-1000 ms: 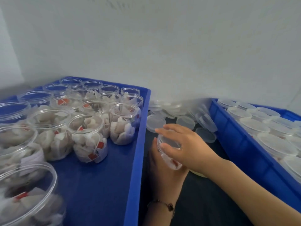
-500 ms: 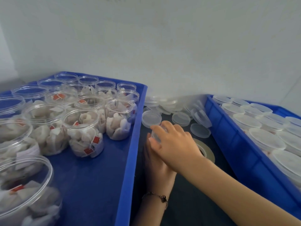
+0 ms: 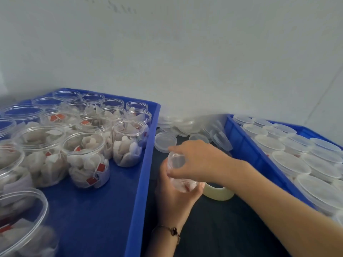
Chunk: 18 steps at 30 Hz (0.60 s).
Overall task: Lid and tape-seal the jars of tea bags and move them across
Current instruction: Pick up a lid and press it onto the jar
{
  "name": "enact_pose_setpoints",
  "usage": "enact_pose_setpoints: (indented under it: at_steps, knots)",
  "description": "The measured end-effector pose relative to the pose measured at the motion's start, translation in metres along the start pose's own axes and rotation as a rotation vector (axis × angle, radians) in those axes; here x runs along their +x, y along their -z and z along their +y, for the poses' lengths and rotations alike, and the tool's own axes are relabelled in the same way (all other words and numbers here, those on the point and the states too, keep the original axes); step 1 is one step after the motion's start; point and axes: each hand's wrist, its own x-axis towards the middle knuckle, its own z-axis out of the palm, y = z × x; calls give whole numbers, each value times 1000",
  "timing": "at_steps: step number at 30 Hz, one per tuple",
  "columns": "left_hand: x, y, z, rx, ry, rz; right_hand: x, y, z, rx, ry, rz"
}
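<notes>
The jar [image 3: 181, 175] in hand sits between the two blue trays, over the dark table [image 3: 232, 229], tilted toward the person; the left hand [image 3: 176, 197] cups its lower body from beneath with fingers curled round it, while the right hand [image 3: 196, 162] grips the lid [image 3: 176, 158] on its mouth, thumb and fingers pinched on the rim; the hands are thus together on the one jar. It looks like thin clear plastic holding only a few tea bags, so I judge it light, fairly stiff at the threaded neck but likely to flex at the wall, and smooth enough to slip; the sound hold is round the body below the shoulder with one hand and on the lid's edge with the other, without squeezing hard. The tape roll [image 3: 217, 191] lies just beside the jar on the right, partly behind the right wrist, ready for sealing. Unlidded jars stand in the left tray [image 3: 144, 164], lidded ones in the right tray [image 3: 246, 145], and loose lids [image 3: 165, 140] lie heaped between them by the wall. Against the picture half a second ago, the right hand has turned on the lid so that more of the clear top shows, the jar is tipped further over, and the tape roll, then seen flat behind the wrist, now shows mostly its pale side.
</notes>
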Motion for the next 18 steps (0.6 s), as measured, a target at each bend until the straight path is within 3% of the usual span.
enact_pose_setpoints:
  at_steps: [4,9,14,18]
  knots:
    - [-2,0,2,-89,-46,-64,-15,45,24,296,182,-31]
    - [0,0,1,-126,-39,-125,-5,22,36,141,214,-48]
    - [2,-3,-6,-61,-40,-251,7,-4,35,170,229,-10]
    - [4,-5,-5,-33,-100,-93,12,-11,33,113,252,-21]
